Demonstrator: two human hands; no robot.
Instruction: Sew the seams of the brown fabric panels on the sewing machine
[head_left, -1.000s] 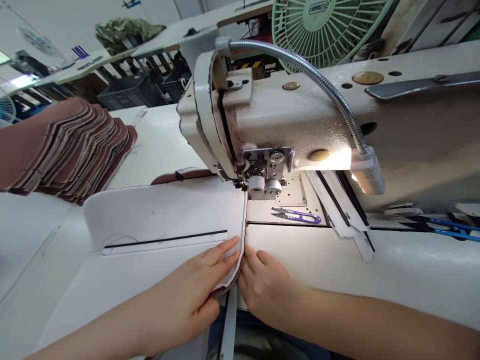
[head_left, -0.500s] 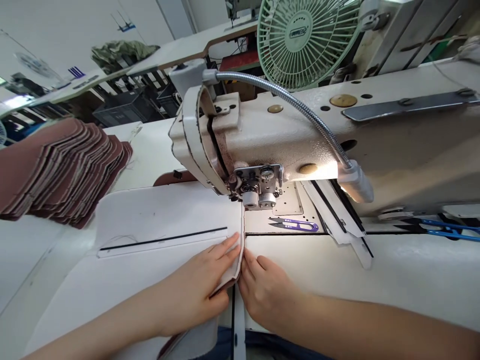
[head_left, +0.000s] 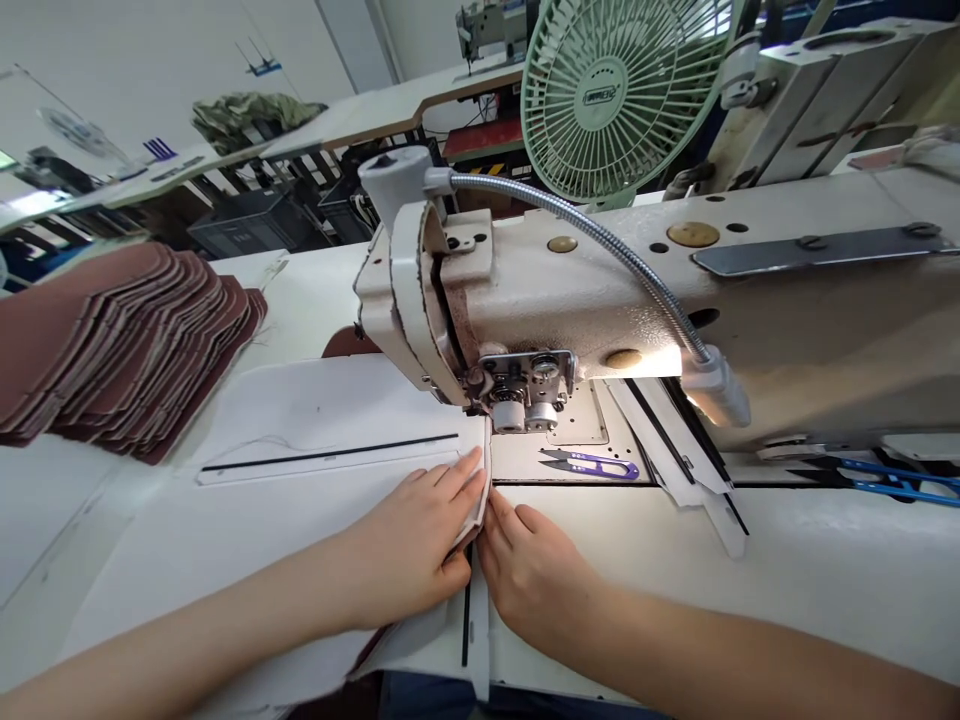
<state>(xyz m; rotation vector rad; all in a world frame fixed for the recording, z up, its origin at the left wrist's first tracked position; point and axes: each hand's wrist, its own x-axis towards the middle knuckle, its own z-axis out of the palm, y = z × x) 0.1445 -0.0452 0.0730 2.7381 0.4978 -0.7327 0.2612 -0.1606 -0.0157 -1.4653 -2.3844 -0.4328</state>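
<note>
A large white panel (head_left: pixel 292 540) with a reddish-brown underside lies under the head of a sewing machine (head_left: pixel 517 390). Its right edge runs up to the presser area; the needle itself is hidden. My left hand (head_left: pixel 420 530) is closed on the panel near that edge, fingers flat on top and thumb below at the corner. Against the same edge, from the right, my right hand (head_left: pixel 529 560) pinches the border with bent fingers. A black strip (head_left: pixel 330 455) runs across the panel above my left hand. A narrow black-and-white strip (head_left: pixel 472 620) hangs between my wrists.
Purple thread snips (head_left: pixel 592 465) lie right of the machine head, beside white strips with black bands (head_left: pixel 667 440). Blue-handled scissors (head_left: pixel 885 480) rest at far right. Brown pieces (head_left: pixel 127 340) are stacked left. A lamp (head_left: pixel 712 385) and green fan (head_left: pixel 600 95) stand above and behind.
The panel and my left hand have shifted slightly up toward the machine head, with its corner nearer the presser area. My right hand stays at the edge. The view has tilted a little.
</note>
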